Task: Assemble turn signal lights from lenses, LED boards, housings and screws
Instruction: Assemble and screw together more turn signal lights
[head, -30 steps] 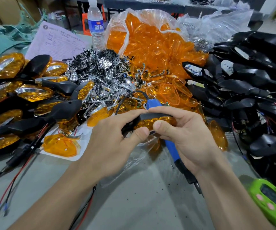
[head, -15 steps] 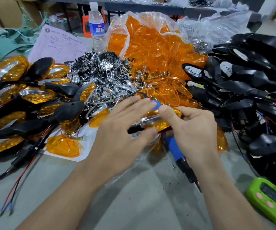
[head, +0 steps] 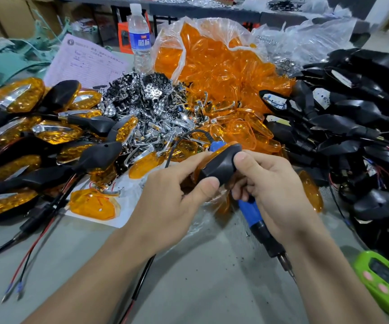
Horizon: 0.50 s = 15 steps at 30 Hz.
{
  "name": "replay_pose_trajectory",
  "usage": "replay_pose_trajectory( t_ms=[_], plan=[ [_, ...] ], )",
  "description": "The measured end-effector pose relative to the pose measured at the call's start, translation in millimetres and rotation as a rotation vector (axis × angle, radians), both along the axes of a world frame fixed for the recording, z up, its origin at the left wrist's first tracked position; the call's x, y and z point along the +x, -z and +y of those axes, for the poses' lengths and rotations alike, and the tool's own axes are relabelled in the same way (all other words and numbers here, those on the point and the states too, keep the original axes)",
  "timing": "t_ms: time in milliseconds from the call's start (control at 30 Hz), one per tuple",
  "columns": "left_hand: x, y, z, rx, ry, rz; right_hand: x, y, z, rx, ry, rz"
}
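Bare table (head: 200, 284) lies open near; assembled lights (head: 36, 141), lenses (head: 219, 73), housings (head: 352, 118) block beyond

The water bottle (head: 139, 38) has a blue label with white characters, too blurred to read.

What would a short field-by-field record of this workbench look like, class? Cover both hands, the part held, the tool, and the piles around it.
left hand: grips the turn signal, thumb on its black back
right hand: thumb on the same light, fingers around the blue screwdriver
turn signal: black housing up, orange lens edge showing
left of bench: finished lights
centre: chrome reflectors
behind: bag of orange lenses
right: black housings
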<state>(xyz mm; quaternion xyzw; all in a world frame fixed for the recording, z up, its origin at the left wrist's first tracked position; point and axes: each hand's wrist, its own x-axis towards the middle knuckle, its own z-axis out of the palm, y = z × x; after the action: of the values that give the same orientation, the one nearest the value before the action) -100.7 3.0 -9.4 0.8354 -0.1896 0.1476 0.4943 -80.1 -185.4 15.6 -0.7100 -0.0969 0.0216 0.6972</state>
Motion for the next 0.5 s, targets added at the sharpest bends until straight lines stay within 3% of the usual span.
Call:
replay_pose_trajectory(
  t_ms=[167, 267, 367, 433, 500],
  plan=[
    [1, 4, -2, 0.041, -0.138, 0.06, -3, 4, 13, -0.066, 0.052, -0.079],
    [6, 6, -2, -0.008, -0.259, 0.07, -2, 10, 19, -0.062, 0.216, -0.162],
    [14, 3, 3, -0.401, -0.251, 0.243, 0, 17, 20, -0.407, 0.359, -0.375],
    [17, -2, 7, -0.619, -0.25, 0.322, 1, 22, 25, -0.66, 0.241, -0.349],
    [19, -4, 11, -0.689, -0.301, 0.334, 1, 25, 33, -0.802, 0.1, -0.278]
  ],
)
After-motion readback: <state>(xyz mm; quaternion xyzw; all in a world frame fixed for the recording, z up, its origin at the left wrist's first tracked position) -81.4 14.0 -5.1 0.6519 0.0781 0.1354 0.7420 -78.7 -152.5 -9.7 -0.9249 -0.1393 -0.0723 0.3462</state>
